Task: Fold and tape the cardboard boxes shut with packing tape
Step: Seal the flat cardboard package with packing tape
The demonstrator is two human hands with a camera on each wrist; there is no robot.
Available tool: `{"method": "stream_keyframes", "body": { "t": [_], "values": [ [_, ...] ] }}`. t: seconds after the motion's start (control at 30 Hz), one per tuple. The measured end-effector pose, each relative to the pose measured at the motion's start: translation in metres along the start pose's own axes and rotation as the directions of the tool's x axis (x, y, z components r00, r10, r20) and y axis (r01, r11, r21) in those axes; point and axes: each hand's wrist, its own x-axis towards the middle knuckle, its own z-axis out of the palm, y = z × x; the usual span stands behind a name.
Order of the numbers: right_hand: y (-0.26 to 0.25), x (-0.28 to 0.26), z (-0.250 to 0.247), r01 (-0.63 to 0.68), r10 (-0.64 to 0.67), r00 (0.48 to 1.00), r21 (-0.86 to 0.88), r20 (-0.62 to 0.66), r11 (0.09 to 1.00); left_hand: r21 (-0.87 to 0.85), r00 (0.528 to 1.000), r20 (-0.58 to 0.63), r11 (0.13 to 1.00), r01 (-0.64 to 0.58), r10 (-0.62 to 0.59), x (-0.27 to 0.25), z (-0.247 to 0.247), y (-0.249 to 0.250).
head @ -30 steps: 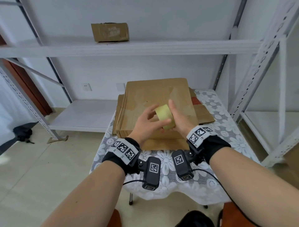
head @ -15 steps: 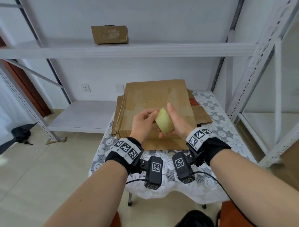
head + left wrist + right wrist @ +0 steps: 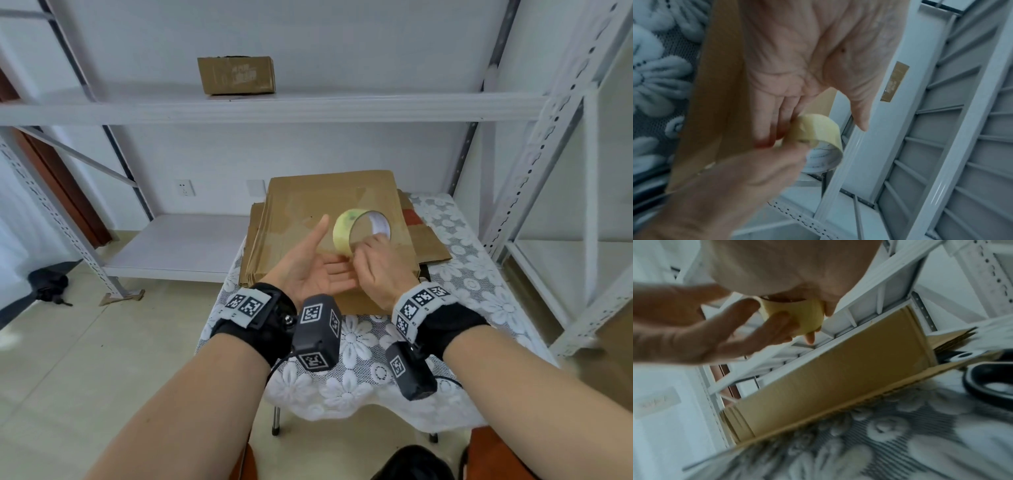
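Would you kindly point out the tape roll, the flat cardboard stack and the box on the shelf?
tape roll [image 3: 343, 229]: head view, yellowish outer band.
flat cardboard stack [image 3: 308, 195]: head view, top sheet.
box on the shelf [image 3: 236, 76]: head view, front face.

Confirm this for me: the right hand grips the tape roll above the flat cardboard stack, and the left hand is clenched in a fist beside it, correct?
Not quite. In the head view the left hand is open, palm up with thumb raised, not clenched. The right hand does grip the tape roll above the flat cardboard stack.

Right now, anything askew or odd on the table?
The flattened cardboard is stacked unevenly: lower sheets stick out to the right and left, edges misaligned. Nothing is torn or spilled. The right hand holds the tape roll; the left hand is open beside it.
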Motion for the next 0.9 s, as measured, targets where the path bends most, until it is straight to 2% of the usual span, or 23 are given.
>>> {"method": "stream_keyframes", "body": {
  "t": [0.1, 0.23, 0.4, 0.47, 0.5, 0.53, 0.57, 0.6, 0.63, 0.7, 0.77, 0.83, 0.9],
  "values": [
    [0.004, -0.003, 0.004, 0.076, -0.074, 0.997, -0.101, 0.024, 0.992, -0.066, 1.000, -0.030, 0.998, -0.013, 0.011, 0.001, 0.003, 0.000],
    [0.005, -0.003, -0.001, 0.070, -0.061, 0.994, -0.095, 0.093, 0.993, 0.005, 0.985, -0.112, 0.991, -0.131, 0.130, 0.008, 0.005, -0.001],
    [0.003, 0.001, -0.004, 0.161, -0.139, 0.970, -0.099, 0.201, 0.982, 0.053, 0.981, -0.079, 0.984, -0.172, 0.175, 0.010, 0.008, 0.005],
    [0.001, 0.002, -0.002, 0.198, -0.172, 0.964, -0.119, 0.205, 0.973, 0.087, 0.956, -0.167, 0.970, -0.229, 0.240, 0.015, 0.006, 0.005],
    [0.000, 0.001, -0.001, 0.216, -0.192, 0.963, -0.120, 0.190, 0.969, 0.135, 0.927, -0.239, 0.955, -0.264, 0.290, 0.018, 0.003, 0.004],
    [0.000, -0.001, -0.001, 0.218, -0.202, 0.968, -0.104, 0.150, 0.970, 0.243, 0.879, -0.315, 0.926, -0.290, 0.358, 0.021, -0.001, 0.004],
    [0.000, -0.003, 0.000, 0.202, -0.197, 0.977, -0.064, 0.081, 0.977, 0.422, 0.806, -0.374, 0.858, -0.292, 0.458, 0.022, -0.005, 0.005],
    [-0.002, -0.003, -0.003, 0.156, -0.156, 0.988, -0.008, 0.000, 0.988, 0.606, 0.730, -0.381, 0.750, -0.266, 0.567, 0.021, -0.009, 0.005],
    [-0.002, -0.001, -0.005, 0.110, -0.106, 0.990, 0.046, -0.089, 0.993, 0.743, 0.679, -0.339, 0.628, -0.231, 0.651, 0.019, -0.011, 0.005],
    [-0.003, 0.005, -0.012, 0.054, -0.037, 0.975, 0.073, -0.220, 0.996, 0.883, 0.646, -0.203, 0.423, -0.205, 0.736, 0.017, -0.011, 0.000],
    [-0.004, 0.013, -0.016, 0.068, -0.058, 0.974, 0.039, -0.220, 0.997, 0.931, 0.624, -0.111, 0.301, -0.207, 0.774, 0.015, -0.006, -0.007],
    [-0.008, 0.016, -0.017, 0.088, -0.085, 0.990, 0.020, -0.112, 0.996, 0.944, 0.593, -0.077, 0.250, -0.216, 0.802, 0.018, -0.003, -0.012],
    [-0.014, 0.014, -0.012, 0.070, -0.069, 0.998, 0.067, -0.015, 0.995, 0.943, 0.573, -0.074, 0.244, -0.227, 0.816, 0.021, -0.002, -0.015]
  ]
}}
